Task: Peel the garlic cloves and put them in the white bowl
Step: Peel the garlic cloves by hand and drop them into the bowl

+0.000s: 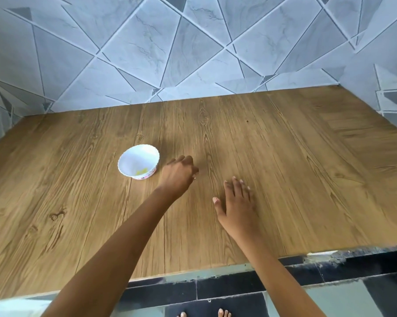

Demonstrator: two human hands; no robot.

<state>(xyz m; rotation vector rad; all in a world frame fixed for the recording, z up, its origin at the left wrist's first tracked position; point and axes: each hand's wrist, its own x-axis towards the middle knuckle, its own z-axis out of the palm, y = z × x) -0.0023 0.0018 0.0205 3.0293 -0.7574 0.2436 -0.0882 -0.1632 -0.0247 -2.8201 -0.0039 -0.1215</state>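
A brown wooden table [284,179] is seen from above, pushed up against a wall of grey tiles [147,42]. On the left part of the table a small white bowl [133,160] with a wavy rim is stood upright. A few small yellow bits [141,172] are seen at the bottom of the bowl, on the side nearest the person. They are too blurry for it to be told if they are peeled garlic. Just to the right of the bowl, close but not touching it, the left hand [178,173] is held low over the wood with its back up. Its fingers [188,160] are curled down and kept together. The tips are hidden under the hand, so it cannot be told if something is pinched in them. A tiny pale speck [194,178] is seen at the edge of that hand, but what it is cannot be told. Farther right and nearer the person, the right hand [237,203] is laid palm down, on or just over the table. Its fingers [236,186] are held straight and a little apart, the thumb [218,205] is stuck out to the left, and nothing is held in it. The two hands are kept apart from each other. Below the table edge, dark floor tiles [227,291] and a few bare toes [222,313] are seen.
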